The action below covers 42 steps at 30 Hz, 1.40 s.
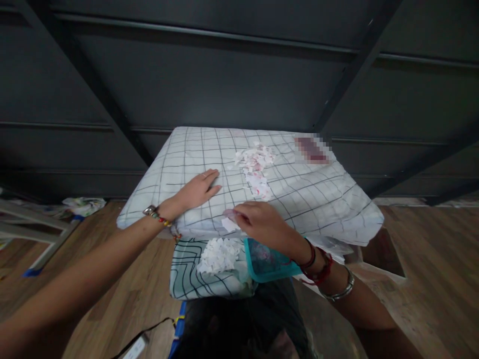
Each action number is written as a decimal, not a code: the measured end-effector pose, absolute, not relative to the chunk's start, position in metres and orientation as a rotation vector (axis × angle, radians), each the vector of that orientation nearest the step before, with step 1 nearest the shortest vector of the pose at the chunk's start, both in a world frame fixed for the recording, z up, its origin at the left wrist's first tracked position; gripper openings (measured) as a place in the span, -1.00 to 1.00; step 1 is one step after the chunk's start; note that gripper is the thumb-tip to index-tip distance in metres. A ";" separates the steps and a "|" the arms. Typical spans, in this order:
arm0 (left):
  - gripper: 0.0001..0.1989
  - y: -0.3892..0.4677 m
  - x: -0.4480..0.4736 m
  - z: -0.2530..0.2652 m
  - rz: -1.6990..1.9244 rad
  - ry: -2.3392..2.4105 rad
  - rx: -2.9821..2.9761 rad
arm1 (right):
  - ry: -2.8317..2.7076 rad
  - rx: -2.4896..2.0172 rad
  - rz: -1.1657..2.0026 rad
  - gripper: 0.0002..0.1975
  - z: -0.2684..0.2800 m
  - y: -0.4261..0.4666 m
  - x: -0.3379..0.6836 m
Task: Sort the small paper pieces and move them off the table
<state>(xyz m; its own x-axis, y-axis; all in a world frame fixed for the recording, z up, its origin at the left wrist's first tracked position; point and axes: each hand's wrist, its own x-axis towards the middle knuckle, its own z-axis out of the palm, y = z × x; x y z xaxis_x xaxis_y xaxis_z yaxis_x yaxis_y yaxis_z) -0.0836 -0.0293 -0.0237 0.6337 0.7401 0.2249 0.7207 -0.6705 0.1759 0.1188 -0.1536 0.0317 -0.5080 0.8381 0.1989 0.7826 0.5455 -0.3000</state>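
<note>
Two hands at work: my left hand [198, 190] lies flat, fingers spread, on the checked cloth [299, 194]; my right hand [262, 222] pinches a paper scrap [229, 223]. I'd keep the cloth pinned and lift gently.

Left arm comes in from near-left, forearm bare, beaded band and watch at wrist. Left hand [196, 191] flat, palm down, fingers together, pointing far-right. Right arm enters from near-right, red bands and metal bangle at wrist. Right hand [262, 223] knuckles up, curled, thumb and forefinger pinched together at its left tip. Hands near, not touching.
</note>
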 end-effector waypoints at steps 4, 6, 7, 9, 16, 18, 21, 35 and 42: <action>-0.44 -0.031 -0.083 -0.023 0.423 1.263 2.766 | -2.381 -1.449 0.252 -0.75 0.034 -0.148 0.130; -0.44 -0.031 -0.083 -0.023 0.417 1.276 2.768 | -2.394 -1.472 0.231 -0.75 0.033 -0.149 0.135; -0.45 -0.031 -0.083 -0.022 0.414 1.280 2.771 | -2.429 -1.450 0.227 -0.74 0.032 -0.152 0.135; -0.45 -0.032 -0.083 -0.021 0.406 1.287 2.775 | -2.515 -1.365 0.227 -0.74 0.030 -0.158 0.133; -0.46 -0.033 -0.082 -0.022 0.408 1.273 2.824 | -2.553 -1.280 0.232 -0.78 0.034 -0.165 0.138; -0.47 -0.032 -0.082 -0.019 0.398 1.263 2.844 | -2.464 -1.355 0.171 -0.77 0.035 -0.156 0.152; -0.51 -0.031 -0.079 -0.010 0.319 1.249 2.862 | -2.336 -1.428 -0.006 -0.78 0.030 -0.140 0.181; -0.39 -0.045 -0.039 -0.017 0.465 1.139 2.821 | -2.457 -1.386 -0.115 -0.76 0.017 -0.133 0.214; -0.38 -0.045 -0.041 -0.020 0.481 1.141 2.804 | -2.420 -1.344 -0.150 -0.75 0.018 -0.130 0.215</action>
<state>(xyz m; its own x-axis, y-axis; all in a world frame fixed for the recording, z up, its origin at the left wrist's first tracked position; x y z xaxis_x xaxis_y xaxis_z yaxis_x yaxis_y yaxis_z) -0.0411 -0.0453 -0.0197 0.6739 0.6922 0.2585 0.6681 -0.7202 0.1868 0.2147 -0.1302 0.0176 -0.4781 0.7983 0.3663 0.8375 0.5400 -0.0838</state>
